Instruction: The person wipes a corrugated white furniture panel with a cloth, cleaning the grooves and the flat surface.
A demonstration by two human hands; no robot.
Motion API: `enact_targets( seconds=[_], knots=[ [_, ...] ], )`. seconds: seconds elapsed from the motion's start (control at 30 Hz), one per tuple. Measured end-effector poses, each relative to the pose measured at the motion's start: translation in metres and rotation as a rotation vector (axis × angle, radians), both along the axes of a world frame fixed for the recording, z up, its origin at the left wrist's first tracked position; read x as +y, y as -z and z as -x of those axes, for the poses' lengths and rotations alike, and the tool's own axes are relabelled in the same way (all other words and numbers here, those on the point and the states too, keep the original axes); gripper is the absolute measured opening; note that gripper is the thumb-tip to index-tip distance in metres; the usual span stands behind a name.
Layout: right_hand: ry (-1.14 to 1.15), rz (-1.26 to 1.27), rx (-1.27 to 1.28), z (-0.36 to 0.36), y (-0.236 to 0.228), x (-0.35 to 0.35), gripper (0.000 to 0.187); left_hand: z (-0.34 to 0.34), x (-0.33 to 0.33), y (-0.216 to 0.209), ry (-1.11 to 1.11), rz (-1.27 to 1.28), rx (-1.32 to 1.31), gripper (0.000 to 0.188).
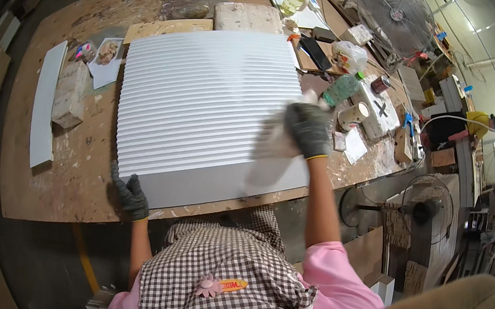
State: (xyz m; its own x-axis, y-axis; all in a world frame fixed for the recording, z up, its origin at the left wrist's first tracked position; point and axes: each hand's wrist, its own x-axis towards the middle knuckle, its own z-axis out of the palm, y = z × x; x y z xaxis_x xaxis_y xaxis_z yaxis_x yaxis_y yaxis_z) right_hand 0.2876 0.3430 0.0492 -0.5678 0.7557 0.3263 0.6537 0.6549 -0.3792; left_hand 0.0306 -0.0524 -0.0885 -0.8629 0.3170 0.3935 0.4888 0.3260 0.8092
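While the ribbed white panel (205,97) lies flat on the counter (84,156), the head view shows both gloved hands at it: the left hand (131,195) at the panel's near left corner, the right hand (310,129) over its right side. From the right fingers the ribbed surface spreads leftward; from the left fingers it spreads away and to the right. The right hand reaches farther in over the panel. Its ribs run left to right; its sides look too alike to tell a long axis. The right fingers seem closed around a pale cloth (275,138), blurred. The left thumb stands apart from its fingers, but whether they clamp the panel's edge I cannot tell. Left of the panel are a block (71,93) and a white strip (45,105); beyond its right side stands a green bottle (341,90).
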Motion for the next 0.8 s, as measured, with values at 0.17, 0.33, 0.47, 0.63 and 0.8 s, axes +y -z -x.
enact_targets(
  seconds=[0.17, 0.33, 0.47, 0.63, 0.8],
  knots=[
    [-0.399, 0.037, 0.028, 0.036, 0.05, -0.072, 0.028, -0.001, 0.003, -0.007, -0.004, 0.045, 0.001, 0.067],
    [0.028, 0.385, 0.166, -0.073, 0.059, 0.026, 0.036, -0.005, 0.003, -0.014, -0.002, 0.059, -0.107, 0.064],
    [0.363, 0.153, -0.072, -0.102, 0.045, 0.057, 0.035, 0.001, 0.006, -0.004, 0.013, 0.024, -0.056, 0.063],
    [-0.068, -0.168, 0.244, -0.015, 0.044, -0.062, 0.019, -0.007, 0.015, -0.018, -0.032, 0.008, 0.073, 0.055],
    [-0.236, -0.402, 0.089, -0.046, 0.103, -0.067, 0.045, -0.006, 0.011, -0.022, -0.01, 0.093, 0.011, 0.058]
  ],
)
